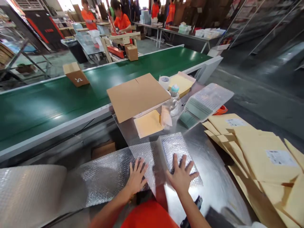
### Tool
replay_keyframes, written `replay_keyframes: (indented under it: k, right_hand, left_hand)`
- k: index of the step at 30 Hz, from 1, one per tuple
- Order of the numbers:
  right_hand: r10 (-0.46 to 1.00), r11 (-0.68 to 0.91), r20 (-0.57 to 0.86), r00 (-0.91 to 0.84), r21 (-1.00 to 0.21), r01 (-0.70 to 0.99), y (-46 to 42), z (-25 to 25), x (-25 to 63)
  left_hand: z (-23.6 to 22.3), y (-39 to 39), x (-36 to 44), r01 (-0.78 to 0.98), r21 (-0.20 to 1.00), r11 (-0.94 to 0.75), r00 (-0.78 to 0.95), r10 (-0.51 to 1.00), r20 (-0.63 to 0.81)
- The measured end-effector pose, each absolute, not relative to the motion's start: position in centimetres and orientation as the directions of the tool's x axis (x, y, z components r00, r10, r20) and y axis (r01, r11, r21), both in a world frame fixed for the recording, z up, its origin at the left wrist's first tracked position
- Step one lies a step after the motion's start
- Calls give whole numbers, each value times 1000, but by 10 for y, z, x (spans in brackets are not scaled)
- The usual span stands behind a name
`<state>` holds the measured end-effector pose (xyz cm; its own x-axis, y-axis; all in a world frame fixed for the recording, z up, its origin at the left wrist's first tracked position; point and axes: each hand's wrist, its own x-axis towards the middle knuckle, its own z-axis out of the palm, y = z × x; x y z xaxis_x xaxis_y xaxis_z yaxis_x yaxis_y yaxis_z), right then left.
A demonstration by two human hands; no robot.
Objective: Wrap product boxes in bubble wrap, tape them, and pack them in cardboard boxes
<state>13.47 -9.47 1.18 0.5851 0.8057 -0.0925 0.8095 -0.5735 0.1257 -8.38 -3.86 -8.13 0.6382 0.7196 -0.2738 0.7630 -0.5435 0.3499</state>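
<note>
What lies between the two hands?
Head view: bubble wrap sheet spans from the left hand to the wrapped bundle under the right hand.

Two bare forearms reach up from the bottom edge, entering at about 6 o'clock. The left hand [137,176] lies palm down, fingers spread and pointing toward 1 o'clock. The right hand [181,174] lies just beside it at 3 o'clock, also flat, fingers fanned toward 12 o'clock. Neither grip is closed on anything.
</note>
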Motion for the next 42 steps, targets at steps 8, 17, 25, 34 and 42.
replay_keyframes:
  k: [8,17,25,34,42]
  right_hand:
    - [794,-560,-184,580,150,815,-93,15,138]
    - [808,-575,-27,589,-256,777,-127,11,151]
    - [163,-966,-184,969,-230,119,-255,-40,119]
    - [103,-961,-485,868,-273,-39,-284,-74,132]
    - [86,-960,-490,867,-275,-60,-288,-74,130]
  left_hand:
    - [-72,13,-105,797,295,-528,601,744,-292]
    - [-64,15,-100,770,159,-618,629,693,-351]
    - [-42,36,-75,628,101,-771,760,580,-293]
    - [-57,61,-39,657,83,-749,692,556,-460]
    - [-64,73,-49,696,166,-698,661,534,-528]
